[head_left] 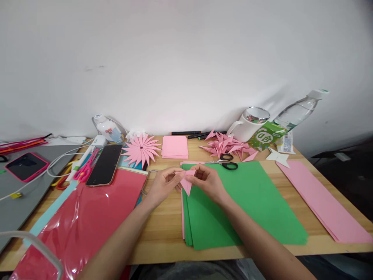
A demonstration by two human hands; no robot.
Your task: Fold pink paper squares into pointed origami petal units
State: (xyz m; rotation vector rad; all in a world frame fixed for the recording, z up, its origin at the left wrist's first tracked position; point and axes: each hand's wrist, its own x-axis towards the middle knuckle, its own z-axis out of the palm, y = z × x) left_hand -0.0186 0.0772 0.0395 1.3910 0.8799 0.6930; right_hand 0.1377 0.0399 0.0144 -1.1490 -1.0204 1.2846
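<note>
Between my two hands is a small piece of folded pink paper, its point aimed down toward me. My left hand pinches its left corner, thumb on top. On the opposite corner, the thumb and fingers of my right hand are closed. Both hands are above the left edge of a stack of green paper. Behind them lie a pile of square pink sheets, a pink paper starburst and a heap of folded pink pieces. Black-handled scissors rest at the green stack's far edge.
At the back right stand a white mug, a green packet and a leaning water bottle. Long pink strips lie right. On the left are a phone, pink scissors, red wrapped paper and a white bottle.
</note>
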